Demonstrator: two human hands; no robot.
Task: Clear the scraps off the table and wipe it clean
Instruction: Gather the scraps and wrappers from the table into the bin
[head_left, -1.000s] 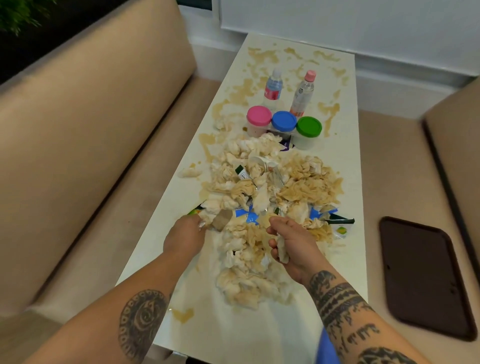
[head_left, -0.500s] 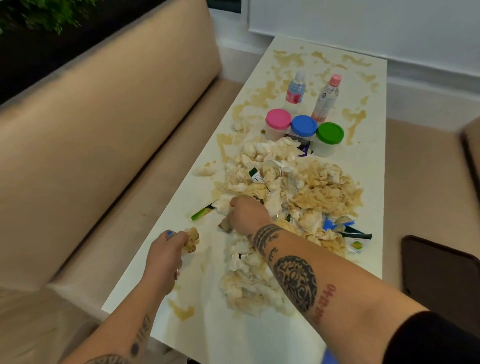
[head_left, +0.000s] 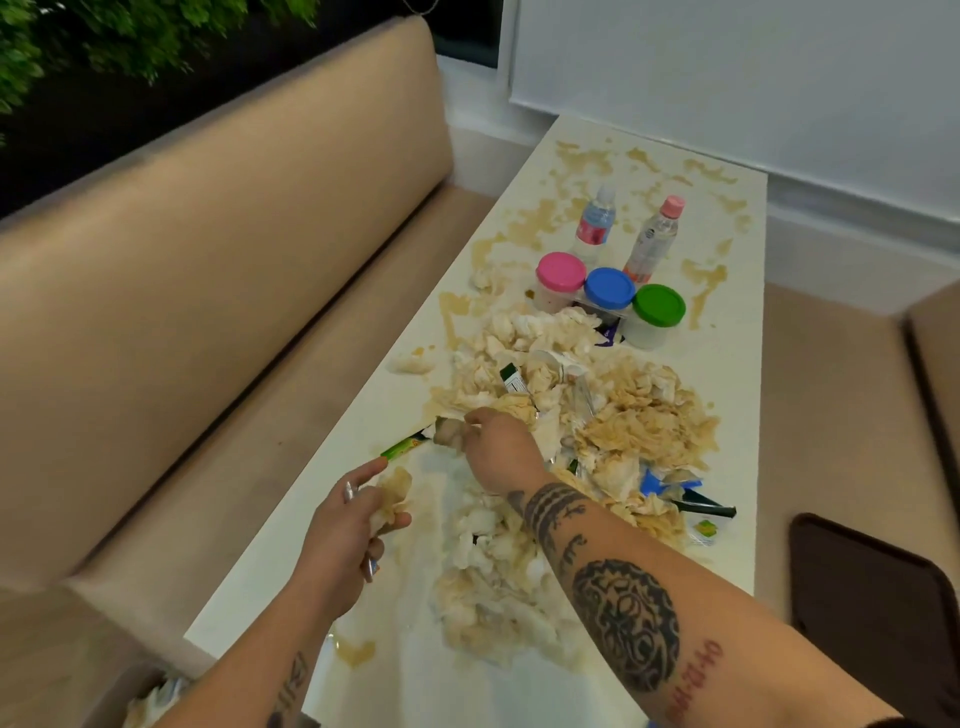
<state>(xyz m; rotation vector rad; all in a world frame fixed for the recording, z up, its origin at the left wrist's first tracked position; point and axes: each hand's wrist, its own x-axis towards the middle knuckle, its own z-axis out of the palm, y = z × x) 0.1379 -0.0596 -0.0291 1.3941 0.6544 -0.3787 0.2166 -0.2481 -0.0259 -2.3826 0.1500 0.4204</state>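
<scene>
A big heap of stained, crumpled paper scraps (head_left: 597, 415) mixed with wrappers covers the middle of the long white table (head_left: 727, 364), which is smeared with brown stains. My left hand (head_left: 348, 525) holds a stained wad of tissue (head_left: 392, 496) near the table's left edge. My right hand (head_left: 493, 447) reaches across to the heap's left side and pinches a brownish scrap (head_left: 449, 434) beside a green wrapper (head_left: 408, 446).
Three jars with pink (head_left: 560, 273), blue (head_left: 609, 287) and green lids (head_left: 658, 305) and two bottles (head_left: 595, 223) stand beyond the heap. Beige bench seats flank the table. A dark tray (head_left: 878, 613) lies on the right seat. A box with scraps (head_left: 150, 696) shows at bottom left.
My left hand drew back toward the table's left edge with a tissue wad. My right hand crossed left and took hold of a scrap at the heap's edge. The view turned left.
</scene>
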